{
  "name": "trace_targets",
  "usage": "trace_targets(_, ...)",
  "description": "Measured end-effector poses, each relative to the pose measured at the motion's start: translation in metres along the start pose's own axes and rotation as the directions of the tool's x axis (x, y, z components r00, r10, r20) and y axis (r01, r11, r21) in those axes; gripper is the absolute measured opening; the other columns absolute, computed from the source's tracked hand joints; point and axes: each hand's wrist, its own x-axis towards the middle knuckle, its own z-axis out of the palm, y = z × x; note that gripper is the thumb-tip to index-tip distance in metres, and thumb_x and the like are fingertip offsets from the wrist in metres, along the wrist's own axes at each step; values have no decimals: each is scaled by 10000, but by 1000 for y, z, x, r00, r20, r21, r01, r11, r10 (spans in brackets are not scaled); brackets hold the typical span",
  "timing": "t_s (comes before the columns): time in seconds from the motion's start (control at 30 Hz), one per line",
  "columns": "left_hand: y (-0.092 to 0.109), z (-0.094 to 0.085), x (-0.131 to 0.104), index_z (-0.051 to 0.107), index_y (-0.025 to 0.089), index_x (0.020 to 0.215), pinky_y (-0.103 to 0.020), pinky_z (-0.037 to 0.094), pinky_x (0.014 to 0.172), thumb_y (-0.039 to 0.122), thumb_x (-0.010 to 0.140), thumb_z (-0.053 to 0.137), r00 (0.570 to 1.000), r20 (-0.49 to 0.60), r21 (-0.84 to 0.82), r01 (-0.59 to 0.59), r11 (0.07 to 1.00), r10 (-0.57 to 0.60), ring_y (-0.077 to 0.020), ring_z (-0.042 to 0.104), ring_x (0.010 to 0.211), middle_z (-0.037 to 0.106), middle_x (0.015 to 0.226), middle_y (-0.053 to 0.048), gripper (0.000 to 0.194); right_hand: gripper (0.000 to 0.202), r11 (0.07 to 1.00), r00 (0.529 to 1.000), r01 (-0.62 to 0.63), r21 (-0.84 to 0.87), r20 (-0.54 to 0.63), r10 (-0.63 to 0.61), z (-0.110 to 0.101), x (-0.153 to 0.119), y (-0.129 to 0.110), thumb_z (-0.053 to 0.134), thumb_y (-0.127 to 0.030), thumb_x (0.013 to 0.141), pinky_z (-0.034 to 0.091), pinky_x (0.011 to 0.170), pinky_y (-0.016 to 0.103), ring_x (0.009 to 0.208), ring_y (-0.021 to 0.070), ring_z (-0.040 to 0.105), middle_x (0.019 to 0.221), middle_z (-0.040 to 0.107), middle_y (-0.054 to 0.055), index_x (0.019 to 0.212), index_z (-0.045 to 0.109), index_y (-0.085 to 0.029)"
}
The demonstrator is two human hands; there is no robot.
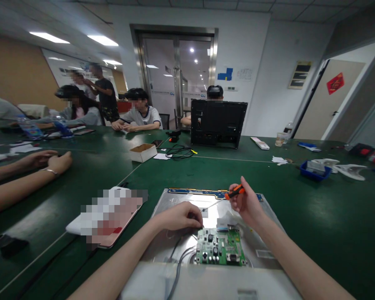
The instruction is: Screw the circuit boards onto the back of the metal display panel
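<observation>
A screwdriver [236, 192] with an orange and black handle is gripped in my right hand [246, 202]. Its thin shaft points left and slightly down, ending just above the fingers of my left hand [183, 216]. That left hand is curled, fingertips together at the upper left corner of a green circuit board [220, 246]; whatever they may pinch is hidden. The board lies on the silver metal back of a flat display panel [264, 237]. Grey cables [178, 266] run along the board's left side. A narrow blue circuit strip [192, 192] lines the panel's far edge.
Left of the panel lie a white item and a pink phone-like slab [118, 223], partly blurred. Another person's hands [54, 162] rest further left. Ahead stand a black monitor [218, 123], a small open box [143, 153] and black cables [179, 153]. A blue tray [314, 171] sits at right.
</observation>
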Motion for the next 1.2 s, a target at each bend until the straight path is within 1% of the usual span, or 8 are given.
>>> trace_targets(0.2,0,2,0,754,165,844,-247,477,702,243,780,710,1000,-2,-69,16,997,-16,-171,633,757,726,814,-21,110,436,992,992,126,15,-33,-125,32,1,2,946,-345,512,317,400,175,490,79,477,559,557,-66,778,634,-197)
trace_targets(0.4,-3,3,1,750,170,831,-231,455,660,247,784,713,1000,-8,-65,26,998,-27,-154,603,726,707,788,-7,97,496,973,966,233,-8,-118,-232,42,1,18,918,-352,542,410,431,184,604,117,581,697,620,-40,923,634,-207)
trace_targets(0.53,-5,3,1,753,173,824,-233,453,670,260,791,727,1000,-13,-60,10,998,-10,-156,610,740,708,791,-10,96,667,945,929,322,-54,-173,-327,35,-1,26,894,-350,580,415,388,182,574,123,591,773,635,-56,1121,515,-267)
trace_targets(0.63,-5,2,0,756,176,831,-235,446,663,253,760,759,1000,1,-56,-2,998,2,-154,607,726,702,782,-8,105,735,907,890,405,-113,-177,-419,31,-1,30,843,-392,671,400,361,183,512,111,560,764,611,-72,1256,410,-290)
trace_targets(0.87,-7,4,1,752,170,840,-248,460,673,224,733,757,999,4,-121,43,992,-43,-163,627,733,716,788,-15,119,804,815,854,488,-313,-22,-520,35,-12,30,742,-406,834,394,392,200,482,101,503,726,571,-76,1479,275,-293)
trace_targets(1.0,-2,3,1,764,168,807,-229,412,630,156,720,737,1000,-10,-67,22,997,-23,-135,565,659,673,703,9,93,775,720,808,562,-407,85,-583,40,-23,30,722,-354,872,435,470,225,571,126,589,813,624,-39,1489,257,-298)
trace_targets(1.13,0,3,1,769,169,791,-221,390,608,140,725,736,1000,-8,-67,-11,998,10,-120,530,623,657,680,19,80,554,545,724,652,-526,220,-654,42,-30,37,686,-313,904,452,512,242,630,144,643,868,652,-2,1388,418,-294)
trace_targets(1.2,-1,3,2,770,169,785,-220,406,622,154,727,747,1000,-8,-77,-22,997,21,-128,553,642,671,693,13,64,489,403,644,715,-571,314,-698,42,-30,41,660,-291,916,449,506,243,623,145,640,874,657,7,1365,465,-290)
